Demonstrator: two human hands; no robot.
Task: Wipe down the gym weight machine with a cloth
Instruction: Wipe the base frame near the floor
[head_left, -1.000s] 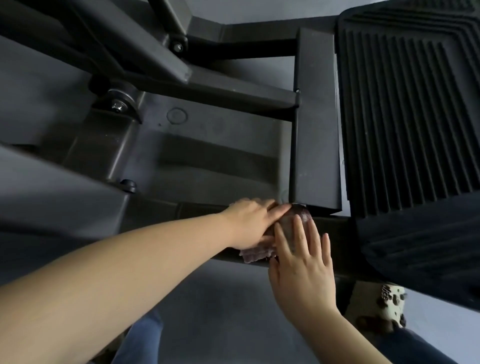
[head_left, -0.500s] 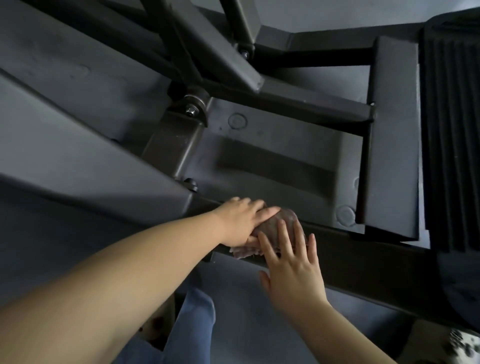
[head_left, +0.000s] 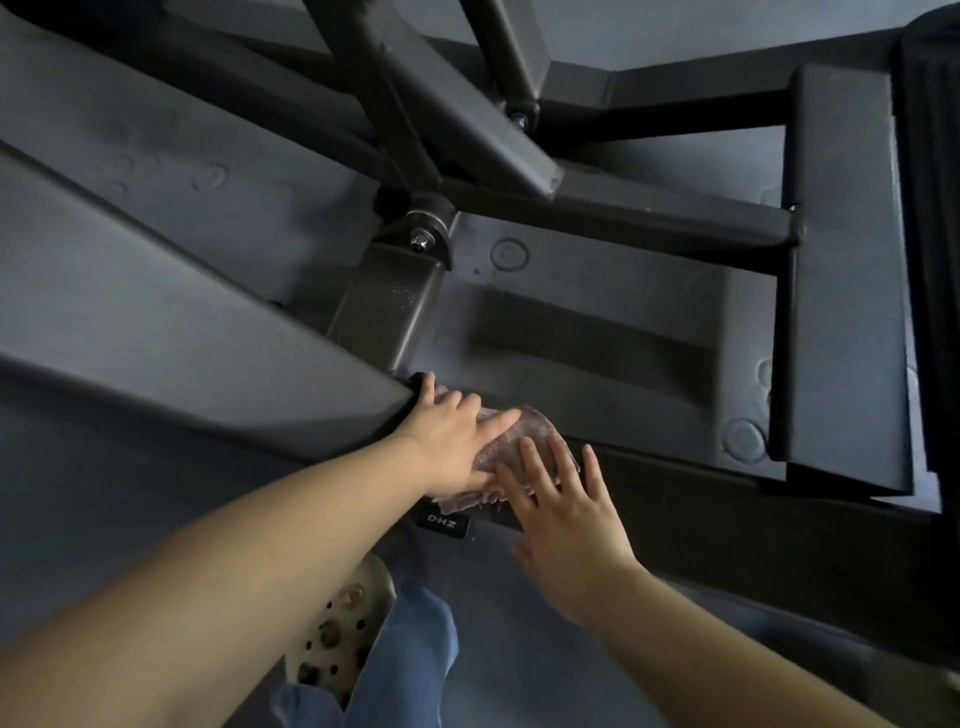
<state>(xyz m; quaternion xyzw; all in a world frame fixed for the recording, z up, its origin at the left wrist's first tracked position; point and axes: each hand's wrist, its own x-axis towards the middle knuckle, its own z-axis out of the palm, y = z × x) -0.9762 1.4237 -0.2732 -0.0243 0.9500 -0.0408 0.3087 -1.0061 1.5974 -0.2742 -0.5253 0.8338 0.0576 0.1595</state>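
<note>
The dark gym weight machine fills the head view, and its low front frame bar (head_left: 727, 525) runs across below a moulded base panel (head_left: 597, 332). A small pinkish-brown cloth (head_left: 524, 434) lies on the bar's left end. My left hand (head_left: 452, 441) lies flat on the cloth with straight fingers pointing right. My right hand (head_left: 566, 514) presses the cloth's near right side, fingers spread and straight. Most of the cloth is hidden under both hands.
A bolted pivot (head_left: 426, 231) and slanted steel struts (head_left: 498, 119) rise behind the panel. A ribbed black footplate (head_left: 930, 260) stands at the right edge. Below the bar are a small label plate (head_left: 442, 521), my jeans leg (head_left: 410, 660) and a beige clog (head_left: 337, 634) on grey floor.
Both hands have slid the cloth leftward along the bar, from under the upright right block to the bar's left end. The view has shifted left with them.
</note>
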